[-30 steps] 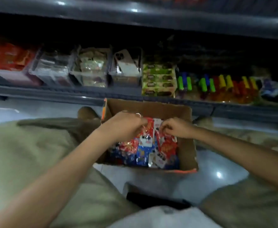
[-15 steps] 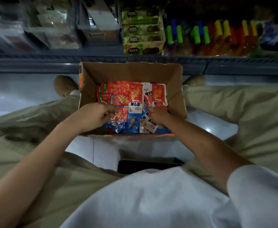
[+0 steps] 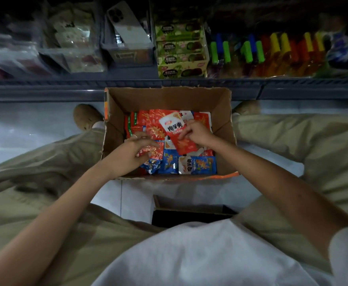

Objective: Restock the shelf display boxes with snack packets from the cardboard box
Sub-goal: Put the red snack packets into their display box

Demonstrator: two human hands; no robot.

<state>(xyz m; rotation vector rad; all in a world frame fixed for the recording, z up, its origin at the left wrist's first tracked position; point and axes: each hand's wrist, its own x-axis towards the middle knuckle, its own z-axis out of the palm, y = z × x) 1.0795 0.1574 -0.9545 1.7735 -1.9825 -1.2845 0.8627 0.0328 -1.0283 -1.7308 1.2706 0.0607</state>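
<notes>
While both hands reach into the cardboard box (image 3: 169, 96), which sits on the floor between the person's legs just below the shelf (image 3: 66, 87), the right hand (image 3: 198, 133) pinches a red-and-white packet (image 3: 184, 145) tilted above the pile. The left hand (image 3: 134, 151), close beside it, curls round crumpled red packets (image 3: 154, 150). Blue packets (image 3: 198, 165) lie along the near wall. On the shelf stand clear display boxes (image 3: 70, 58), a phone (image 3: 127, 23) leaning in one, with green cartons (image 3: 181, 48) beside it.
</notes>
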